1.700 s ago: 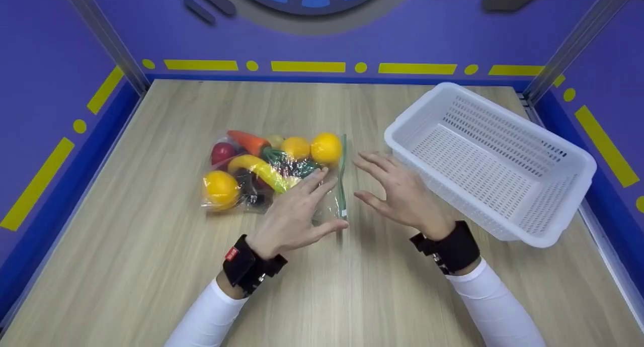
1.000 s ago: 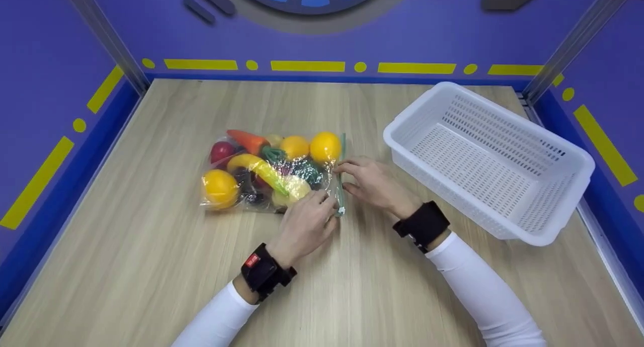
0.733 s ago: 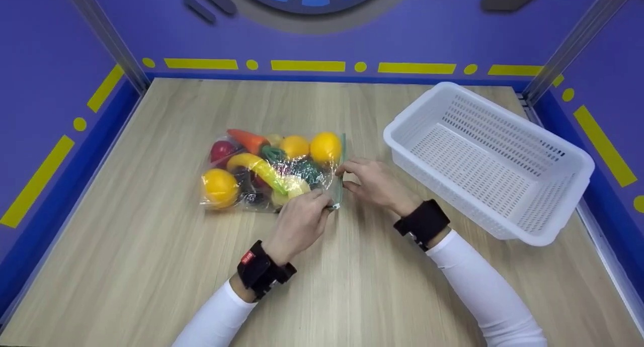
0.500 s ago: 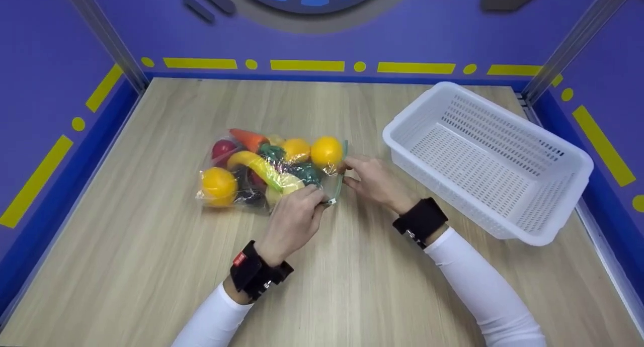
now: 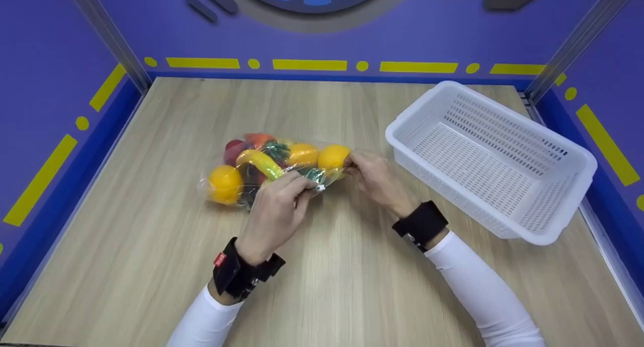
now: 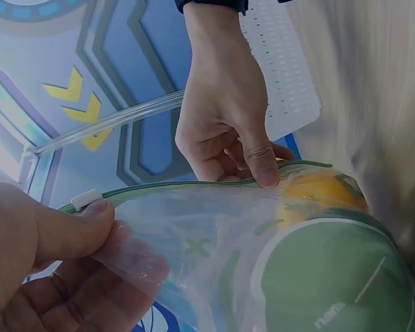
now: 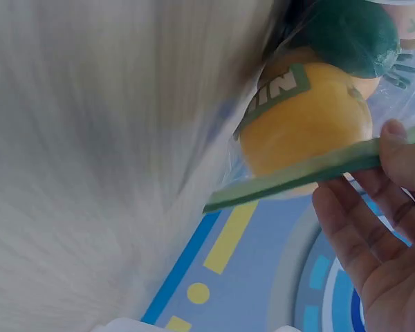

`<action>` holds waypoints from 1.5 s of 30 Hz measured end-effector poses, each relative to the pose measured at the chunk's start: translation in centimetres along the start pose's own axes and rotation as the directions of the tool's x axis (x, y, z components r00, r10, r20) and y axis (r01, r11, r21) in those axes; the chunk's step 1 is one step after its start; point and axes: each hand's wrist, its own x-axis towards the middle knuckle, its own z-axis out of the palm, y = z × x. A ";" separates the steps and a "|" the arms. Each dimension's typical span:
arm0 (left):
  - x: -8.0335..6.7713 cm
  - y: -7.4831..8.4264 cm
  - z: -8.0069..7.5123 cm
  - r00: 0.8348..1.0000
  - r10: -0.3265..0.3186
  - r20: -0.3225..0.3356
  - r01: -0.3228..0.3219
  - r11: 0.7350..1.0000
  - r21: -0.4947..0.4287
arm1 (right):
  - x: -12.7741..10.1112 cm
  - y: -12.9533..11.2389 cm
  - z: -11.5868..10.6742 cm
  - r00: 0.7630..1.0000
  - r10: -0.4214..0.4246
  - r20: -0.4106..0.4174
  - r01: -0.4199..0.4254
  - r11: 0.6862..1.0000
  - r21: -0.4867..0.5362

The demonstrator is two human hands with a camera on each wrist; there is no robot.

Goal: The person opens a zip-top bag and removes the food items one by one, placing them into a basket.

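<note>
While both hands work the same clear bag (image 5: pixel 266 171), it sits mid-worktop (image 5: pixel 151 246), left of the white basket (image 5: pixel 490 161).

Left hand (image 5: pixel 274 211): thumb and fingers pinch the near end of the bag's green zip strip (image 6: pixel 194 188), next to the small white slider (image 6: pixel 85 199). The left wrist view shows the thumb pressing plastic film against the curled fingers (image 6: pixel 62 304).

Right hand (image 5: pixel 375 178): fingers curled, pinching the far end of the same strip, right beside an orange (image 5: pixel 333 157) inside the bag. The right wrist view shows the green strip crossing the orange (image 7: pixel 308 131) and meeting a fingertip.

Bag's mouth end is lifted between the two hands; the rest lies on the wood. Contents visible through the film: a second orange (image 5: pixel 225 183) at the far left, a banana (image 5: pixel 259 162), something red (image 5: pixel 235 148) and something green (image 5: pixel 275 150); can't tell more.

Basket sits at an angle near the right wall, apart from the bag. Both forearms in white sleeves (image 5: pixel 483 296), with black wrist straps (image 5: pixel 421 225).
</note>
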 end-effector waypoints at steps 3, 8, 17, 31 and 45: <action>0.3 0.3 -0.8 1.000 -0.010 -0.019 0.009 1.000 -0.030 | 0.0 -0.5 -0.4 0.996 -0.013 -0.087 0.011 1.000 -0.022; 0.9 0.7 -2.1 0.991 0.013 -0.130 -0.027 0.994 -0.105 | -0.1 -1.5 -1.2 0.975 -0.025 -0.221 0.021 1.000 -0.022; 2.2 1.7 -4.2 0.946 0.061 -0.318 -0.137 0.965 -0.223 | 0.1 -3.5 -3.6 0.852 -0.133 -0.507 0.150 0.989 -0.008; 5.7 1.8 -5.5 0.886 -0.083 -0.456 -0.130 0.901 -0.415 | 3.3 -7.0 -9.5 0.655 -0.136 -0.743 0.115 0.990 -0.079; 4.8 -0.8 -3.4 0.841 -0.299 -0.450 0.091 0.899 -0.428 | 4.4 -7.3 -9.8 0.864 -0.116 -0.490 0.062 0.990 -0.126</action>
